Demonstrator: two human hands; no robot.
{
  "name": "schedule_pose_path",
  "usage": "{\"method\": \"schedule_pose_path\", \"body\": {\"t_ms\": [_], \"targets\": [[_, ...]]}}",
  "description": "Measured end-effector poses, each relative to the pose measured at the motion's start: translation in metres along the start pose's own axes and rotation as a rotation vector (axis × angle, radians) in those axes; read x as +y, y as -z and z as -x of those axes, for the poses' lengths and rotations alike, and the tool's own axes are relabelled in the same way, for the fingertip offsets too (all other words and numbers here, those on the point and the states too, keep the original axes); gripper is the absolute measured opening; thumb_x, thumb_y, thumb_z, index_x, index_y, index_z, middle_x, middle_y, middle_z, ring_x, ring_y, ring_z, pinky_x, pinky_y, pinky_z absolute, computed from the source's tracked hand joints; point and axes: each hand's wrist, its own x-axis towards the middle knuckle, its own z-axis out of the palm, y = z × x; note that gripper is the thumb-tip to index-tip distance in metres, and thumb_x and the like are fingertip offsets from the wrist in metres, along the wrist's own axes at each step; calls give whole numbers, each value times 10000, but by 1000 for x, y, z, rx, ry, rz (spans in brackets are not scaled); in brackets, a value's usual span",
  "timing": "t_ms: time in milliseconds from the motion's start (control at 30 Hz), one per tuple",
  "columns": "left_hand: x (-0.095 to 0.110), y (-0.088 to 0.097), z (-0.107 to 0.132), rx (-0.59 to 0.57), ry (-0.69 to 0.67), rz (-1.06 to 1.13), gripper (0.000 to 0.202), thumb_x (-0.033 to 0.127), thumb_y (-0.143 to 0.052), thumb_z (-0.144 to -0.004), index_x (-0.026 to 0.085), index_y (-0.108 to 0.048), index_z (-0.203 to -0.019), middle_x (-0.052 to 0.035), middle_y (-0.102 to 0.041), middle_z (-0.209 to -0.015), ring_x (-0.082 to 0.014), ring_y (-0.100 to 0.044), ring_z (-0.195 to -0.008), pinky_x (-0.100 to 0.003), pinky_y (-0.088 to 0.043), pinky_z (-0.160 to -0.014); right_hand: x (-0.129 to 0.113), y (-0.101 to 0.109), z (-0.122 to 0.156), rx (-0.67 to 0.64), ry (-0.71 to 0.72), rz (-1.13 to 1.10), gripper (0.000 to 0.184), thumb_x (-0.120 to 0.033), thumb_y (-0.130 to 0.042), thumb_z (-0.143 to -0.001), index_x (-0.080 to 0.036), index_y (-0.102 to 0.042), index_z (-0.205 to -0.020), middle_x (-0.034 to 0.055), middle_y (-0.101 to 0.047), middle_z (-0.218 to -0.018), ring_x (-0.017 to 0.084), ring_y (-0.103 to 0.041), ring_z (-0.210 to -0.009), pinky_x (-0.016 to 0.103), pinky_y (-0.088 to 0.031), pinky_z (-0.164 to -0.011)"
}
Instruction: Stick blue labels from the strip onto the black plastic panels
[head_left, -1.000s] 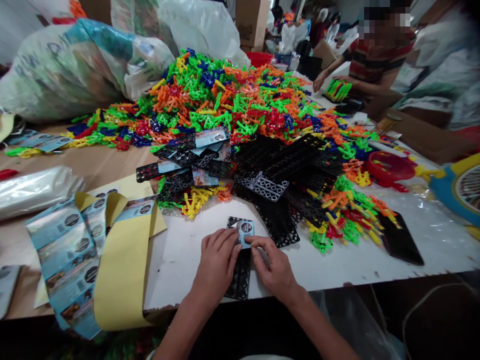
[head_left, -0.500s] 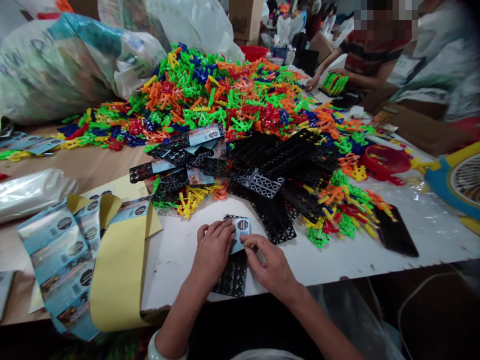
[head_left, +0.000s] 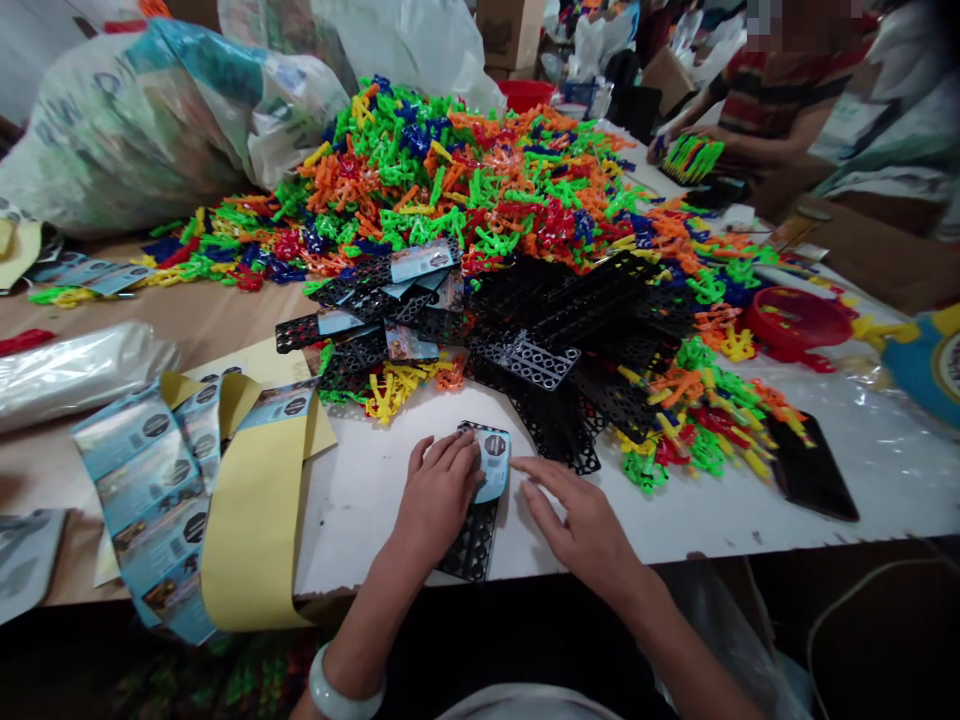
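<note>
A perforated black plastic rack (head_left: 471, 548) lies on the white tabletop at the front edge. A light-blue printed sticker (head_left: 493, 468) covers its upper part, and its right side reaches the rack's edge. My left hand (head_left: 439, 490) rests over the rack's left side, holding it down with fingertips on the sticker. Its palm hides part of the rack. My right hand (head_left: 574, 515) is just right of the sticker, thumb and forefinger apart with nothing between them. The forefinger tip is close to the sticker's edge; whether it touches, I cannot tell.
A strip of stickers on yellow backing (head_left: 251, 540) hangs over the front edge at left. Beyond my hands lie stacked black racks (head_left: 555, 320) and a heap of coloured plastic figures (head_left: 450, 190). A dark phone (head_left: 814, 470) lies right. A co-worker (head_left: 787, 100) sits behind.
My right hand has drawn slightly right, off the sticker, and its fingers have spread. My left hand stays on the rack. The whole view has shifted a little.
</note>
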Motion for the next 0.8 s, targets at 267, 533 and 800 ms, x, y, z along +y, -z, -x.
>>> {"method": "schedule_pose_path", "body": {"t_ms": [267,533,800], "targets": [[-10,-14,14,-56,-43,-81,472,321,-402,-977,146,-392,-1415,-126,-388,-1511,-229,-300,-1428,-510,-242,-1171,37,-46,-1,-129,144,348,553,-307,-389,-997,-170,-247,-1514,147,-339,-1520,290,-240,-1438,576,-346,-1114],[-4,-22,20,-42,8,-134,529,307,-277,-1005,67,-264,-1476,-182,-236,-1559,-236,-150,-1464,-511,-210,-1184,21,-46,35,-267,254,460,697,-381,-463,-965,-90,-165,-1523,178,-221,-1559,300,-137,-1460,552,-307,-1149],[0,-28,24,9,136,-34,543,334,-242,-1007,67,-246,-1480,-167,-303,-1542,-229,-190,-1462,-526,-150,-1195,-1,-69,65,-139,149,344,732,-331,-487,-955,-113,-99,-1537,209,-241,-1547,334,-186,-1443,594,-355,-1101]]}}
